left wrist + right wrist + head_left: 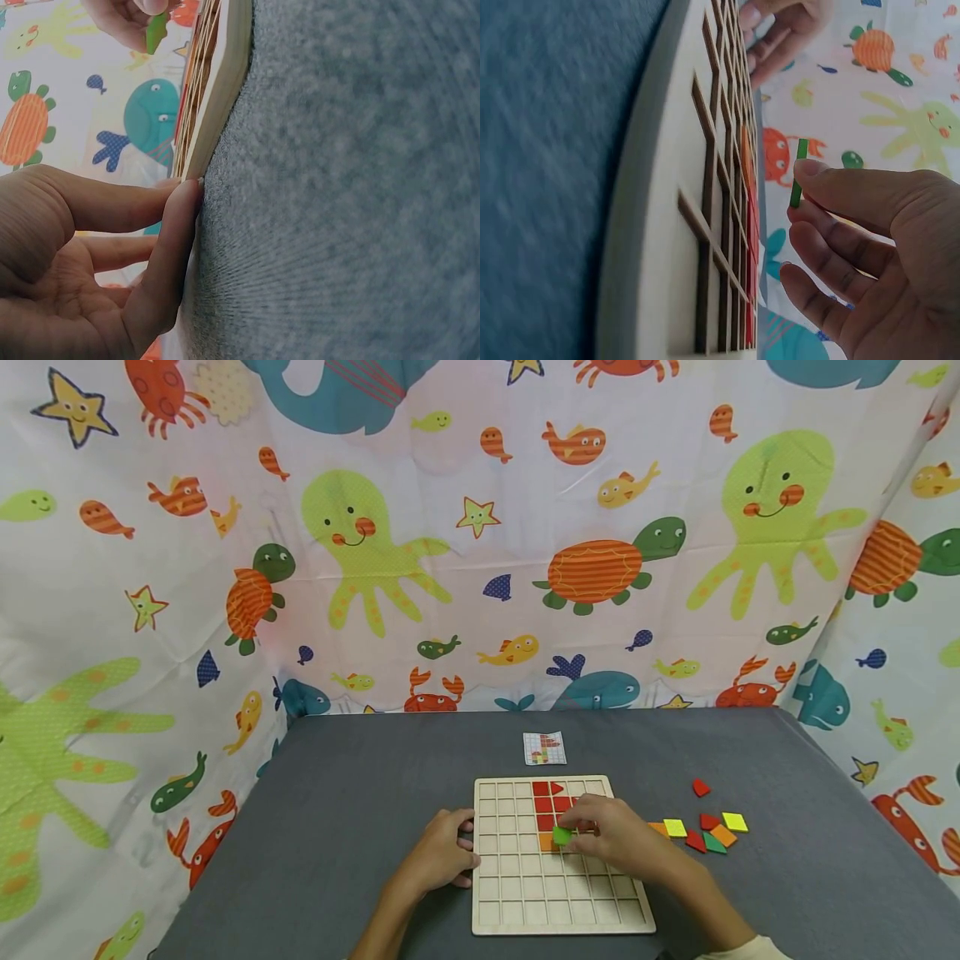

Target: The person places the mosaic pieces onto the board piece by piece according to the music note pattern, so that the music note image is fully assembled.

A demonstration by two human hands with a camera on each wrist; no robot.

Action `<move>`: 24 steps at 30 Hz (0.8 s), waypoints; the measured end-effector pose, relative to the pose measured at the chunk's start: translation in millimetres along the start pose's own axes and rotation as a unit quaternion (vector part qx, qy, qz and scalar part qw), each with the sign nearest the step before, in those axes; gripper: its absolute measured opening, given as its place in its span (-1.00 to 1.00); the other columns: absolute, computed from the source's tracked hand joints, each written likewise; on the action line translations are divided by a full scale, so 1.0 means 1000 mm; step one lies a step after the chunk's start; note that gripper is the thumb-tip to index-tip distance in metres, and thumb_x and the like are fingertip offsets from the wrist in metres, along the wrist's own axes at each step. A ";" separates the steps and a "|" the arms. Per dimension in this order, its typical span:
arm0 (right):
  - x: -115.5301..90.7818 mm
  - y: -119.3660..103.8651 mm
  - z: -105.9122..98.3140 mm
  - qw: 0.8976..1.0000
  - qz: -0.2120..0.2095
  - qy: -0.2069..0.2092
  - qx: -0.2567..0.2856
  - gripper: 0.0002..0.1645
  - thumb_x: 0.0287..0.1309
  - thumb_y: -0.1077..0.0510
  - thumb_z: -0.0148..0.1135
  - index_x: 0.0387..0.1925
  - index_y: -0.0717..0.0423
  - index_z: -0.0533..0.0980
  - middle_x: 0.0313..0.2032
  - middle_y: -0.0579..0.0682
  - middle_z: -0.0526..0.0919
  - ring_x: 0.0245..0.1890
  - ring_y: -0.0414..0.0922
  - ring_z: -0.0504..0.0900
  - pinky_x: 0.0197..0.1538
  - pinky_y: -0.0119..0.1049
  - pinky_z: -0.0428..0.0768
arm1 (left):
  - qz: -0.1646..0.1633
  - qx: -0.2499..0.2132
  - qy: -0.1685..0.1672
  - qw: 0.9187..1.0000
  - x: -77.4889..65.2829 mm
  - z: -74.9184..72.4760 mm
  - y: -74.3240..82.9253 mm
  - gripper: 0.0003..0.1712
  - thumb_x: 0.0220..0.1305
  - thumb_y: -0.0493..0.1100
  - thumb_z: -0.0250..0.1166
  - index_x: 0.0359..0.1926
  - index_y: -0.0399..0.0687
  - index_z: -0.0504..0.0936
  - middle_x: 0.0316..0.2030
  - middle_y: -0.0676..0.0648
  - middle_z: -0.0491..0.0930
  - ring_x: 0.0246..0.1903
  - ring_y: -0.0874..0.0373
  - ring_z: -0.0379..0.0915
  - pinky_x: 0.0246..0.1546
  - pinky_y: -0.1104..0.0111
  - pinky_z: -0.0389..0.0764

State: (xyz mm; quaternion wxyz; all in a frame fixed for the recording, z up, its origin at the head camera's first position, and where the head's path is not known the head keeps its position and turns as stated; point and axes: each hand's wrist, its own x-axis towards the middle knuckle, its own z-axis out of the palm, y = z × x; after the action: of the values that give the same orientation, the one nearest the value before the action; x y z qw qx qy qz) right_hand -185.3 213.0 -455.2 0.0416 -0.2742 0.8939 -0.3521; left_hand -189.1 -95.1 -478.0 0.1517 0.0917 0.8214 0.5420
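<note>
My right hand point(618, 835) pinches a green square tile point(562, 836) between thumb and fingers. In the right wrist view the green tile point(799, 174) is edge-on, raised off the wooden grid board point(517, 889). Red tiles point(543, 804), one a triangle, fill several cells in the board's upper middle; my fingers partly cover some. Below them lies an orange tile point(547, 842), beside the green one. My left hand point(437, 853) touches the board's left edge, its thumb and fingertips against the side. The left wrist view shows those fingertips point(191, 193) at the board's rim.
A small pattern card point(543, 748) lies behind the board. Loose tiles in red, yellow point(735, 822), orange point(723, 836) and green point(714, 842) are scattered to the right on the grey tabletop point(375, 777). A sea-animal curtain point(465, 577) hangs behind and at both sides.
</note>
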 end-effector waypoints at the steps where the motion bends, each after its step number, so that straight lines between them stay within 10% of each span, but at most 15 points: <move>1: 0.000 -0.001 0.001 1.000 -0.005 -0.003 0.002 -0.71 0.28 0.14 0.50 0.02 0.06 0.74 -0.17 -0.19 0.66 -0.20 -0.23 0.57 -0.18 -0.39 0.67 | 0.000 0.000 0.000 1.000 0.000 0.000 0.000 -0.15 0.13 -0.59 0.38 0.48 -0.45 0.36 0.08 -0.25 0.40 -0.14 -0.01 0.46 -0.57 0.21 0.80; 24: 0.003 -0.011 0.015 0.998 0.010 -0.061 0.003 -0.61 0.19 0.14 0.58 0.04 0.15 0.72 -0.19 -0.18 0.69 -0.22 -0.23 0.58 -0.17 -0.38 0.68 | 0.002 -0.003 0.005 1.000 -0.002 -0.001 0.004 -0.14 0.10 -0.61 0.38 0.46 -0.46 0.37 0.09 -0.28 0.42 -0.13 -0.01 0.50 -0.57 0.20 0.80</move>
State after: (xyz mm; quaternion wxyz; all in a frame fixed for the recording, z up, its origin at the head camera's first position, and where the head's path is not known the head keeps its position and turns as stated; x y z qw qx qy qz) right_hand -178.5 195.9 -458.8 0.1006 -0.2864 0.8913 -0.3368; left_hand -187.9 -95.0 -474.1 0.1465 0.0899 0.8203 0.5456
